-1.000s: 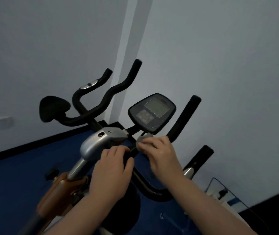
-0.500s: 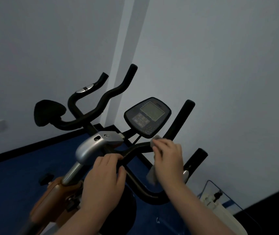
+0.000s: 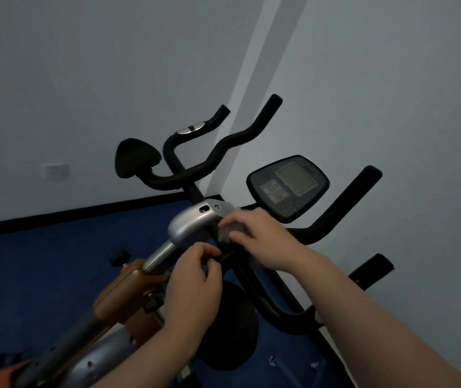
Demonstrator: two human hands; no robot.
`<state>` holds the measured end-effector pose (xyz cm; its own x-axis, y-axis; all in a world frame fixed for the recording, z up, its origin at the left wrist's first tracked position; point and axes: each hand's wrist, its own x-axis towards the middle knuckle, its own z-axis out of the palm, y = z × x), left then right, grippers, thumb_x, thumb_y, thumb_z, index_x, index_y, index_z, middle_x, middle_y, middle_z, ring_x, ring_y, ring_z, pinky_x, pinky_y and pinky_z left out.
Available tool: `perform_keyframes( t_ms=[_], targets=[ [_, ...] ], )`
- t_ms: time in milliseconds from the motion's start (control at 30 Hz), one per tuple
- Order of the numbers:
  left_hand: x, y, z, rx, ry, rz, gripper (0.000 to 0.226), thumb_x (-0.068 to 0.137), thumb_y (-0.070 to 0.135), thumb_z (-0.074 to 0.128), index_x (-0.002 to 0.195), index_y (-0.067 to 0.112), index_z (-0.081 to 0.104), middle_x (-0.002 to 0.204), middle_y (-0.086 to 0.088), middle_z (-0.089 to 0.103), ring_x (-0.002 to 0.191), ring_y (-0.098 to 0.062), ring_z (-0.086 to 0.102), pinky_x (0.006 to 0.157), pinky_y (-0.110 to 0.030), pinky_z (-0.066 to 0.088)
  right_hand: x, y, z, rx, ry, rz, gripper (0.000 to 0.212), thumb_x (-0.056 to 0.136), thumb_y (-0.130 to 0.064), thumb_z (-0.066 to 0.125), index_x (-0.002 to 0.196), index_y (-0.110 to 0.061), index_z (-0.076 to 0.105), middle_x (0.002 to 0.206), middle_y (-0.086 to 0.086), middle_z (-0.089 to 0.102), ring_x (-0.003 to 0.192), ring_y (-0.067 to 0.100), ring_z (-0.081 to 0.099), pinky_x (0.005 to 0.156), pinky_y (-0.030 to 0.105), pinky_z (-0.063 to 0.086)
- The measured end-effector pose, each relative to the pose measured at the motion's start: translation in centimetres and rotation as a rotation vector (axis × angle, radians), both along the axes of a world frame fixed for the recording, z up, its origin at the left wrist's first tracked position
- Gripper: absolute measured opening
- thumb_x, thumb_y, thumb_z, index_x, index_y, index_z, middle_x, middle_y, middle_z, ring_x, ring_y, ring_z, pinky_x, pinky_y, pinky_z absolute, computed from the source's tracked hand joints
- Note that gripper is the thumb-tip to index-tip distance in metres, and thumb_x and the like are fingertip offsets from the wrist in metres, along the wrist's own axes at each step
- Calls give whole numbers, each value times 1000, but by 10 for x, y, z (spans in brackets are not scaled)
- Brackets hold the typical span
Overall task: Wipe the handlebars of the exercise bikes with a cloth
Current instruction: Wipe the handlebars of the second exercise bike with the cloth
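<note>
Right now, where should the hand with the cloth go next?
Probably slide the right hand with the cloth out along the black handlebar toward its raised end. The cloth sits bunched at the middle by the silver stem cover, so the long outer stretch looks unwiped.

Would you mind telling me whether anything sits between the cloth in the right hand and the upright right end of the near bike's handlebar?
Nothing visible blocks it. The right hand presses the cloth on the handlebar near the silver stem cover; the bar beyond looks bare. The console sits just above that stretch, close to it.
</note>
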<state>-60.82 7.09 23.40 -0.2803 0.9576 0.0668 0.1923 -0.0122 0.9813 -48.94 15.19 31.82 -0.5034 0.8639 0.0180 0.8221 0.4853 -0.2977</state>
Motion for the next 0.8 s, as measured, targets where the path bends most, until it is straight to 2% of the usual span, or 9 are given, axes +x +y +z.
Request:
perform_keyframes(
  t_ms=[100,167,267,367,467,533,600,667,800],
  targets=[
    [-1,-1,-1,4,5,-3,22,90,19,52,88,41,56,81,8,62,63,-6,54,57,-21,38,-1,7,-4,-74,-215,154,19,95,-24,50,102,-23,68,108,-5,59,103,12,42,93,29,35],
    [-1,0,-2,-8,-9,-15,20,91,21,51,89,40,56,78,7,60,60,-7,53,56,-23,38,6,18,6,-133,-214,131,19,96,-25,50,99,-23,69,101,-6,59,96,8,44,86,27,36],
    [0,-1,-2,-2,-16,-14,20,91,21,50,89,40,56,75,6,58,59,-8,52,55,-24,38,1,24,5,-114,-231,106,18,95,-25,50,90,-22,68,91,-6,57,94,15,51,80,33,41],
    [0,0,-3,32,-3,3,19,90,18,51,90,36,57,75,7,58,60,-5,50,57,-22,38,-11,11,-10,-69,-206,192,18,93,-24,51,86,-23,67,92,-4,60,96,17,49,83,34,42],
    [-1,0,-3,28,17,-16,19,90,19,51,90,37,56,76,7,58,61,-6,52,56,-23,40,4,13,-2,-99,-142,106,19,95,-26,50,93,-24,69,96,-7,61,92,8,48,81,30,41],
    [-2,0,-4,27,29,-20,19,90,20,50,89,39,54,78,8,59,62,-7,54,57,-26,45,8,11,-3,-28,-168,61,20,96,-27,47,97,-26,67,99,-7,61,93,9,46,83,32,41],
    [-2,-1,-4,28,43,-29,18,90,23,48,88,40,53,78,8,58,62,-8,55,56,-28,47,8,3,-11,161,-176,11,20,96,-25,48,98,-24,68,100,-6,61,94,14,45,85,35,42],
    [-4,-3,-3,42,64,-46,15,90,28,46,85,41,52,76,9,56,60,-7,54,54,-25,45,10,-11,-16,327,-54,-86,16,94,-22,54,98,-21,69,100,-6,63,94,16,46,84,33,42],
    [-9,-8,-2,96,173,-122,9,90,37,45,84,41,49,85,16,54,72,-2,54,62,-25,46,22,-43,-23,434,210,-283,20,89,-18,63,107,-21,70,105,-9,63,99,9,45,86,10,32]
  ],
)
